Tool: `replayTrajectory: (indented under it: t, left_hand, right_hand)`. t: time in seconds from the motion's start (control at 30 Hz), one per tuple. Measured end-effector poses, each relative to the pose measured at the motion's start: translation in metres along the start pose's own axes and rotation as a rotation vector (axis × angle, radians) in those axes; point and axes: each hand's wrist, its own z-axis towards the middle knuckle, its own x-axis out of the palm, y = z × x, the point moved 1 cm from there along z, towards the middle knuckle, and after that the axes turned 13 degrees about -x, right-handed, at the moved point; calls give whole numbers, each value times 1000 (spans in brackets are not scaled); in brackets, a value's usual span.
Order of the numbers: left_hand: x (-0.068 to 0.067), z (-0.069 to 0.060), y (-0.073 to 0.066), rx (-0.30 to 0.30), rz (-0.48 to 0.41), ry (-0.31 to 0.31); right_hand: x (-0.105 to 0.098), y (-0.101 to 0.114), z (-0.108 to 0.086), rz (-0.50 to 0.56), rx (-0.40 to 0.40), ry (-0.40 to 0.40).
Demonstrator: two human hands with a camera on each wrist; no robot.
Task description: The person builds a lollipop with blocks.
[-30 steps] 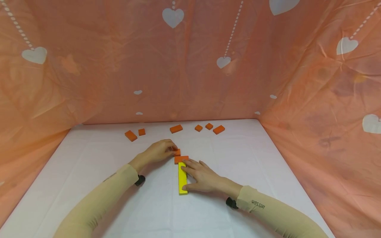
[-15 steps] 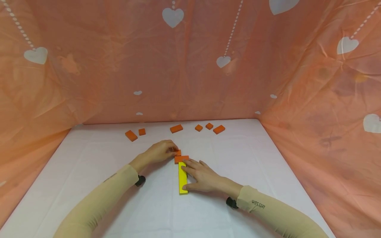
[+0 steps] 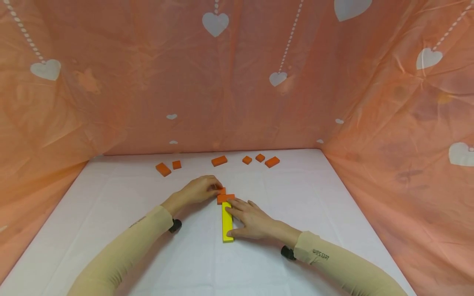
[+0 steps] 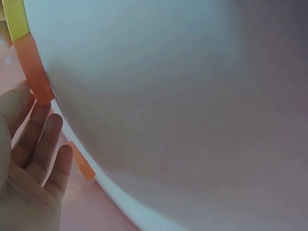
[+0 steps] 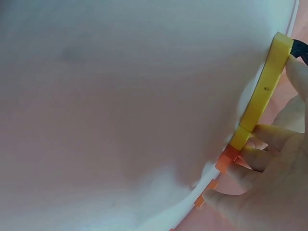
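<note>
In the head view, my left hand [image 3: 201, 189] pinches a small orange block [image 3: 222, 191] between thumb and fingers. This block sits against the far side of a longer orange block [image 3: 222, 199], toward its left end. A yellow strip [image 3: 227, 226] runs from that longer block toward me; the right wrist view shows a seam between a long yellow block [image 5: 267, 82] and a short yellow piece [image 5: 239, 138]. With spread, fairly straight fingers, my right hand [image 3: 255, 220] rests along the strip's right side, its foremost fingertips touching the longer orange block.
Along the back of the white table [image 3: 126, 197] lie several loose orange blocks, among them a left one [image 3: 163, 169], a middle one [image 3: 219, 160] and a right one [image 3: 272, 162]. Pink cloth [image 3: 244, 107] with white hearts encloses the back and sides.
My left hand has slid the small orange block slightly to the right, close along the longer orange block. The right hand and the yellow strip have stayed in place.
</note>
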Motion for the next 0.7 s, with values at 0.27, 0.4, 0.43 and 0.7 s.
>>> replayTrajectory:
  t: [0.27,0.4,0.43,0.7]
  left_hand:
    - [-1,0,0,-9,20,-37]
    - [-7,-1,4,-55,14,-106]
    - [-9,-2,5,-69,4,-123]
    - [-34,-3,28,-151,-60,-259]
  right_hand:
    - [0,0,1,-6,11,-2]
    - [0,1,1,-15,17,-2]
    - [0,1,2,-15,18,-3]
    - [2,0,1,-23,13,-4]
